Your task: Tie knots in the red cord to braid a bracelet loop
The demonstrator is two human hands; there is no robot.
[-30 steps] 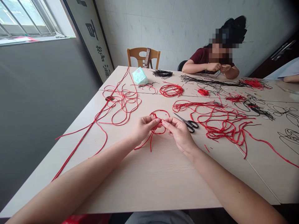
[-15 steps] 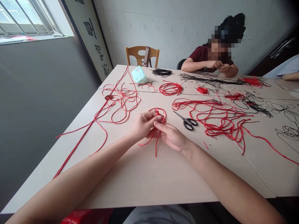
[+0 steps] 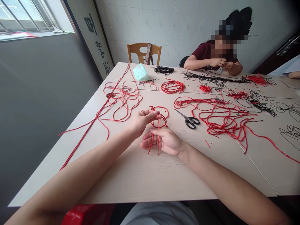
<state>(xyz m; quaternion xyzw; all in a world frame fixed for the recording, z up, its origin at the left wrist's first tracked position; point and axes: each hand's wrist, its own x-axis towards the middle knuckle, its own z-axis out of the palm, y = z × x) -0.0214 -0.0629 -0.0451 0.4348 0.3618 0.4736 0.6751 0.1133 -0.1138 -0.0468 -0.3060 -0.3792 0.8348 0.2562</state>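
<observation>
My left hand (image 3: 142, 120) pinches the near side of a loop of red twisted cord (image 3: 161, 113) that lies above the pale table (image 3: 178, 184). Just below it is my right hand (image 3: 164, 142), with its fingers pointing left. Several red strands (image 3: 158, 147) hang down from the loop and cross this hand, though I cannot tell whether it grips them. Black-handled scissors (image 3: 191, 122) lie to the right of my hands, apart from them. A tangled heap of red braided cord (image 3: 222, 120) spreads beyond the scissors.
Long loose red cords (image 3: 124, 99) lie to the left, and a red coil (image 3: 172, 87), a black coil (image 3: 163, 70) and a mint-green packet (image 3: 140, 72) lie farther off. Across the table, a seated person's hands (image 3: 220, 64) work near black cords. A wooden chair (image 3: 144, 53) stands at the far end.
My right hand has moved down and away from the loop, its fingers now spread more. The strands now hang across it, and the loop stands more upright in my left hand.
</observation>
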